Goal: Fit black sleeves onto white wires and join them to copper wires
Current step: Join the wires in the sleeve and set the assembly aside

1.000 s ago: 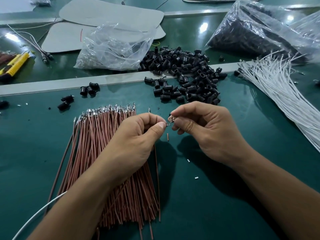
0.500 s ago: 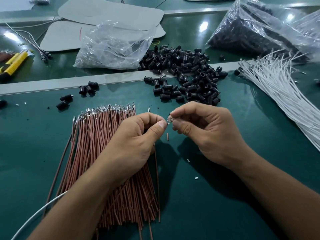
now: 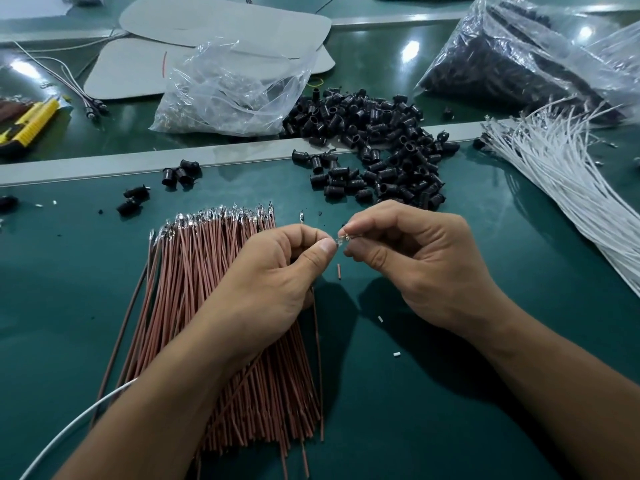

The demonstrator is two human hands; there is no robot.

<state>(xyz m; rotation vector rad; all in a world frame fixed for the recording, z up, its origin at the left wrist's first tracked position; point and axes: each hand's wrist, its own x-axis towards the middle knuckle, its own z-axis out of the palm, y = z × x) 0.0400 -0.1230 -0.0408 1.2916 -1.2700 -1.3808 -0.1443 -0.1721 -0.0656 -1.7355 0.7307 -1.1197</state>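
The left hand (image 3: 273, 282) and right hand (image 3: 415, 268) both pinch with curled fingers one tiny shiny metal terminal (image 3: 341, 241), above thin copper wires (image 3: 207, 306) on the glossy green worktop (image 3: 450, 427).

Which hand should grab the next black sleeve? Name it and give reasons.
Right, probably. The right hand sits just before the black sleeve pile, white wires on its side. The left hand is over the copper wires, farther off. Both now pinch a metal terminal.
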